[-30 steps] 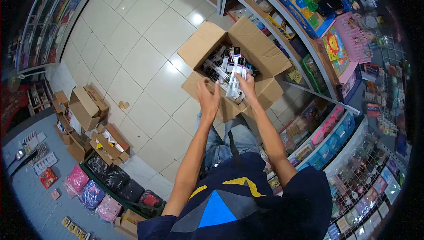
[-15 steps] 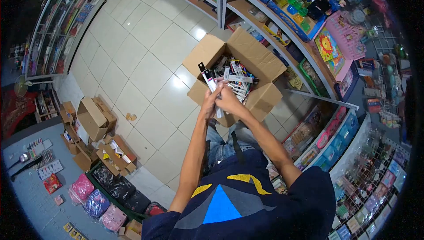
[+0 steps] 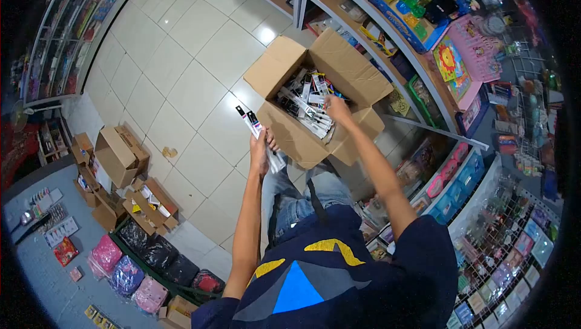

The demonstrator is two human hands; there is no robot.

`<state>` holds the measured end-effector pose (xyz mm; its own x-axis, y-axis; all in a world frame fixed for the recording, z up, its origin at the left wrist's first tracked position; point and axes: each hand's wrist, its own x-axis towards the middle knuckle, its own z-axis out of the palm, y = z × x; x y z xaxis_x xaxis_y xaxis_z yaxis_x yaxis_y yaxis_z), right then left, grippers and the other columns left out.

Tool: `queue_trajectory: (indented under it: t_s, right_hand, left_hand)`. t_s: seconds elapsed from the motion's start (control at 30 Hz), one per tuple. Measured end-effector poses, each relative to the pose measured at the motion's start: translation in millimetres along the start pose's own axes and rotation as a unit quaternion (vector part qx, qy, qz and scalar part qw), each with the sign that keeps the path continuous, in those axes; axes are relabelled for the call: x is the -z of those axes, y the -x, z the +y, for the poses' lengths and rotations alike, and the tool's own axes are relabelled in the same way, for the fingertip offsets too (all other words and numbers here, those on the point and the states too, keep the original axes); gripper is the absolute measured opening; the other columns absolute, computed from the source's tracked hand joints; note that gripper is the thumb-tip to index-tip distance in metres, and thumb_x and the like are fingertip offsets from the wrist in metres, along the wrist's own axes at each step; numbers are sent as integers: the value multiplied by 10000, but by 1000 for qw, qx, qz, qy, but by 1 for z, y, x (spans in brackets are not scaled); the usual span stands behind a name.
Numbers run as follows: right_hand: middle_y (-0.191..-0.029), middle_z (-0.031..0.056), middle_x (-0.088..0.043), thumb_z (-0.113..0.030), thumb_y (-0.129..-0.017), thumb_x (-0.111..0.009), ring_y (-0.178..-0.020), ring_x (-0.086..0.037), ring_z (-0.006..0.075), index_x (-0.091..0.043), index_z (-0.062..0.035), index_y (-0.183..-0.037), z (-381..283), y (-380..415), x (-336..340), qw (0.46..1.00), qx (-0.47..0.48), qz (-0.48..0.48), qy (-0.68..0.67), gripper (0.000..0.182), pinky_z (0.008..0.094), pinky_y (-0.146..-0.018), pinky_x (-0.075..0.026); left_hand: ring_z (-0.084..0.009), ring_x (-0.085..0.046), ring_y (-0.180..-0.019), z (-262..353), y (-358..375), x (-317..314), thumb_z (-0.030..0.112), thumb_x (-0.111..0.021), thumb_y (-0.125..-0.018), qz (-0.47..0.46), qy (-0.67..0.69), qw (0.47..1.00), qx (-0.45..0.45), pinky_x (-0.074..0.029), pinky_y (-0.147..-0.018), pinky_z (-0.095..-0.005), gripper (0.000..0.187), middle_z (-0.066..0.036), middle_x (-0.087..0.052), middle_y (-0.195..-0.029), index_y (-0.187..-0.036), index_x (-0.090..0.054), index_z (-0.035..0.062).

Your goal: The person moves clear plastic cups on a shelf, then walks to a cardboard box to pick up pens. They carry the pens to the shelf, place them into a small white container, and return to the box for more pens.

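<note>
An open cardboard box (image 3: 275, 66) sits on the tiled floor in front of me, its flaps folded out. Many slim packets (image 3: 313, 114) with white and black ends lie jumbled inside it. My left hand (image 3: 261, 147), left of the box, is wrapped round a few long clear-and-white packets (image 3: 251, 121) with black tops. Over the right side of the box's opening, my right hand (image 3: 336, 109) touches or nearly touches the packets; its fingers are bent, and whatever they hold is too small to make out.
Shelves of goods (image 3: 387, 57) rise close on the right, with blue bins (image 3: 451, 205) below. Smaller open boxes (image 3: 121, 153) stand on the left beside wrapped bundles (image 3: 151, 293). A glass display case (image 3: 75, 35) is at the far left.
My hands were together near the box's front-left edge. The left has moved left and down with the packets; the right has let go of them and moved right, over the box.
</note>
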<state>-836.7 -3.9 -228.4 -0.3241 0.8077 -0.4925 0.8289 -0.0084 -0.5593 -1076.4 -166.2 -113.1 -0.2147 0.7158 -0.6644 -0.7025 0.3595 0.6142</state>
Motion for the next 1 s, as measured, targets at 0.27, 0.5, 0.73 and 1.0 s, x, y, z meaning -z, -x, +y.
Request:
queue_trajectory:
  t_s: [0.27, 0.5, 0.73, 1.0]
  right_hand:
    - [-1198, 190, -519, -147, -709, -674, -1165, -484, 355, -505, -105, -1177, 62, -38, -49, 975, -56, 55, 209, 499, 478, -944, -404]
    - [-1168, 183, -556, -164, -793, -595, -1128, -522, 332, -541, -90, -1159, 37, -32, -42, 961, -48, 83, 258, 377, 484, -951, -397]
    - [-987, 158, -648, -283, -753, -698, -994, -589, 321, -645, -63, -1002, 6, -20, -29, 983, 17, 71, 169, 336, 463, -871, -422]
    - [-1061, 179, -610, -244, -768, -659, -1053, -556, 362, -594, -43, -1058, -24, -27, -85, 993, 33, 33, 107, 358, 501, -886, -414]
  left_hand:
    - [-45, -316, -467, -27, 19, 47, 307, -519, -951, 71, -205, 976, 25, -279, -425, -204, 219, 47, -352, -608, -999, -443, 107]
    - [-50, -352, -493, -45, 40, 66, 336, -508, -957, 134, -200, 971, 15, -310, -434, -212, 237, 44, -372, -613, -973, -446, 107]
    - [-57, -358, -505, -59, 40, 76, 337, -512, -960, 166, -92, 982, -6, -305, -438, -214, 249, 26, -382, -628, -963, -441, 99]
    - [-62, -371, -496, -52, 44, 74, 305, -497, -969, 189, -143, 971, -3, -316, -432, -215, 216, 17, -405, -637, -957, -446, 95]
